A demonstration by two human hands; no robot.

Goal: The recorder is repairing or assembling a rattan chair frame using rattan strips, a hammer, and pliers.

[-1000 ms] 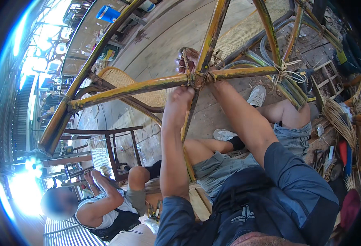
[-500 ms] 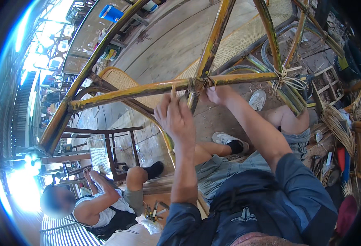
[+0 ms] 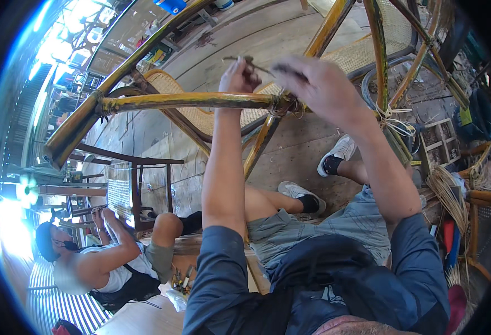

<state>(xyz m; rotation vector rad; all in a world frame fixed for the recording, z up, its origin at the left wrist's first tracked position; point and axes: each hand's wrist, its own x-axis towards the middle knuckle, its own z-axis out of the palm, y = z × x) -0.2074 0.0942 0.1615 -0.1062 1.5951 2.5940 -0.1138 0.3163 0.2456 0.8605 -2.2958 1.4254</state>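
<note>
Above a yellow-brown bamboo or cane frame [image 3: 189, 101], both my hands are raised. My left hand [image 3: 238, 78] is closed, a thin brown binding strip [image 3: 263, 70] pinched in its fingers. That strip runs across to my right hand [image 3: 321, 84], whose fingers are bent and smeared by motion at its other end. Just below the hands is a wrapped joint [image 3: 281, 104], where the crossbar meets a slanting pole. Part of that pole is hidden behind my right hand. Farther right, pale strips are tied in a loose bundle around another joint [image 3: 389, 120].
At left a person [image 3: 117, 257] sits working on a dark wooden chair [image 3: 123, 187] with a woven panel. Woven cane panels [image 3: 173, 92] lie behind the frame. Right of me are a bundle of dry strips [image 3: 449, 190], a dark bucket [image 3: 476, 114] and hand tools. Small tools [image 3: 185, 279] lie beside the seated person.
Both hands have lifted off the wrapped joint to above the crossbar, with the strip now stretched between them. The frame appears shifted and tilted in view.
</note>
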